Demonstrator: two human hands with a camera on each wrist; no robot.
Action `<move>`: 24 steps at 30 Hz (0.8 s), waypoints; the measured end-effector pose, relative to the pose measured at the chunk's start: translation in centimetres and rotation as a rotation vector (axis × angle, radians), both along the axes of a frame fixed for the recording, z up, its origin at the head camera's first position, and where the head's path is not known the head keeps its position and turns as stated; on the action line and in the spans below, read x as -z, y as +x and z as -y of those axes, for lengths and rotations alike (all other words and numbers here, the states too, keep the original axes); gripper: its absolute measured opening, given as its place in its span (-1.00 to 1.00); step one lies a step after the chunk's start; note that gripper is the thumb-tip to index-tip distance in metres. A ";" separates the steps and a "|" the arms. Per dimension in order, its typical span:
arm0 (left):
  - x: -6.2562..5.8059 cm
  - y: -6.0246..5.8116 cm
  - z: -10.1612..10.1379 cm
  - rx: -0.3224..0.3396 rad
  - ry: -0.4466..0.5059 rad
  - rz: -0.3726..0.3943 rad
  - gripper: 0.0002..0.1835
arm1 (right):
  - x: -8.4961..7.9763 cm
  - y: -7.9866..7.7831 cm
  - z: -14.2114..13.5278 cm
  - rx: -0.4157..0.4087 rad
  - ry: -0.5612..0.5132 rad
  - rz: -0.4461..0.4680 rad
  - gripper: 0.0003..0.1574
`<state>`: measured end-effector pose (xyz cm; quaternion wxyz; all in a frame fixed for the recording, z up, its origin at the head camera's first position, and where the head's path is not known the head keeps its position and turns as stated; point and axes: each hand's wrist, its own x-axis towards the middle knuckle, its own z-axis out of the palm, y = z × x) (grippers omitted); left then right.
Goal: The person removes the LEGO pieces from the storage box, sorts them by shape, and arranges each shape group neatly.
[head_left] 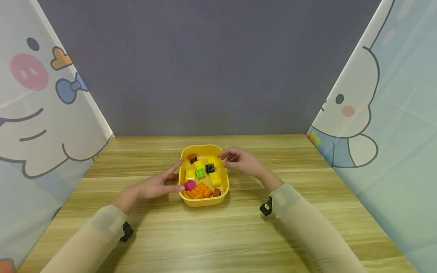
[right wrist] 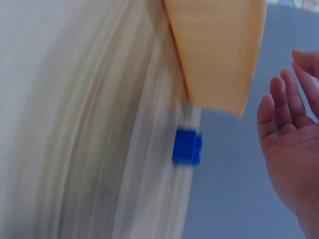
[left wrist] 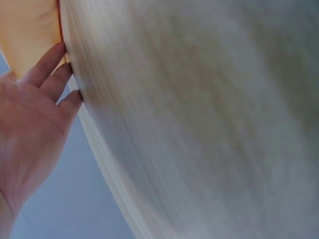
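Observation:
A yellow plastic basket (head_left: 204, 203) holds several toy building bricks, among them orange bricks (head_left: 199, 191), a pink brick (head_left: 189, 185), a green brick (head_left: 200, 173), a black brick (head_left: 209, 168) and yellow bricks (head_left: 215, 179). My left hand (head_left: 155, 185) is at the basket's left side, thumb and forefinger spread along the rim; its other fingertips reach the tabletop in the left wrist view. Over the right rim hovers my right hand (head_left: 241, 162), fingers slightly bent, holding nothing. A blue brick (right wrist: 185, 147) sits on the table beside the basket in the right wrist view; the head view hides it.
The basket stands on a wood-grain table (head_left: 205, 242) toward its back edge. A grey panel (head_left: 205, 68) rises behind, and cartoon-printed cloths (head_left: 382, 151) flank both sides. Brown bricks (head_left: 217, 192) lie in the basket's corners.

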<state>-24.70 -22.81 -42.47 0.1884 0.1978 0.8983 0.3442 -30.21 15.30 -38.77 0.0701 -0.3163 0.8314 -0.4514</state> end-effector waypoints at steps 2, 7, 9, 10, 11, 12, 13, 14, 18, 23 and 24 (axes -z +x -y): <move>0.1 -0.1 0.0 0.007 0.005 -0.006 0.15 | -0.1 0.4 1.1 -0.052 0.008 -0.016 -0.57; 0.1 -0.2 -0.2 0.021 0.017 -0.014 0.15 | 0.0 1.3 3.6 -0.139 0.027 -0.006 -0.55; 0.1 -0.2 -0.2 0.023 0.017 -0.013 0.14 | 0.1 1.5 4.5 -0.158 0.045 0.005 -0.55; 0.1 -0.3 -0.2 0.023 0.018 -0.012 0.14 | 0.3 1.6 5.0 -0.166 0.055 0.010 -0.55; 0.1 -0.2 -0.2 0.025 0.020 -0.011 0.14 | 0.4 1.7 5.4 -0.174 0.064 0.009 -0.55; 0.1 -0.2 -0.3 0.026 0.021 -0.010 0.14 | 0.5 1.7 5.7 -0.183 0.069 0.011 -0.55; 0.1 -0.2 -0.3 0.028 0.022 -0.011 0.14 | 0.6 1.8 6.1 -0.188 0.075 0.013 -0.56; 0.1 -0.3 -0.3 0.029 0.024 -0.010 0.14 | 0.8 1.8 6.4 -0.189 0.082 0.008 -0.57; 0.1 -0.3 -0.3 0.034 0.028 -0.013 0.14 | 1.4 1.9 7.5 -0.182 0.128 -0.016 -0.61; 0.1 -0.2 0.1 0.032 0.024 -0.020 0.13 | 1.7 2.3 8.6 -0.194 0.312 -0.113 -0.59; 0.1 -0.2 0.1 0.031 0.026 -0.017 0.13 | 1.6 2.3 8.7 -0.199 0.354 -0.143 -0.56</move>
